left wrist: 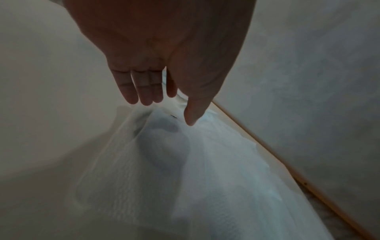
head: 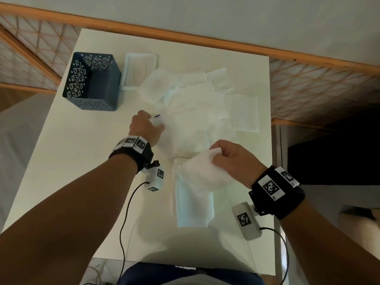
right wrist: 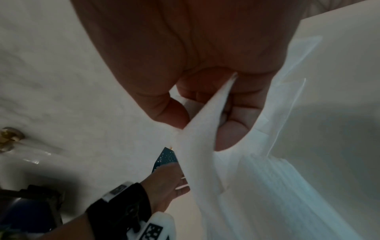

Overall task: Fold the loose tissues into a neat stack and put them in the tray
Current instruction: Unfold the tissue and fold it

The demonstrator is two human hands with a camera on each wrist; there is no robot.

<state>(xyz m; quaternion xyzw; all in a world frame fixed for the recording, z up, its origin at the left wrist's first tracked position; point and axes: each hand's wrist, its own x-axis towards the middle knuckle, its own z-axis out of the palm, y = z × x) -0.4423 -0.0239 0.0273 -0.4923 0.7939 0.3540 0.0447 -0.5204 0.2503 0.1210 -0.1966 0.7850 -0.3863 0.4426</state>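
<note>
Two hands were at work over a white table (head: 82, 182), and going from the left I saw first the dark blue perforated basket (head: 92, 83) standing at the far left, with a shallow white tray (head: 128, 58) just beside it on its right, part of it covered by the nearest sheets. To the right of the tray the loose tissues (head: 195, 103) lay spread in an overlapping heap across the far middle of the table. The left hand (head: 146, 128) reached onto the near left edge of that heap; the wrist view showed its fingers (left wrist: 144, 87) straight and relaxed, the tips at a lifted edge of one sheet, though whether they pinched it I could not tell. Further right and nearer, the right hand (head: 232, 159) had its thumb and curled fingers pinched on a corner of a single tissue (head: 205, 173), held up above a small folded stack (head: 193, 206) lying on the near middle of the table. I judged the step in hand to be folding this sheet onto the stack. To do it well, the free hand would best take the opposite corner, draw the sheet flat without tugging, since such thin paper tears and clings, then bring edge to edge and press the crease gently before squaring it on the stack.
</note>
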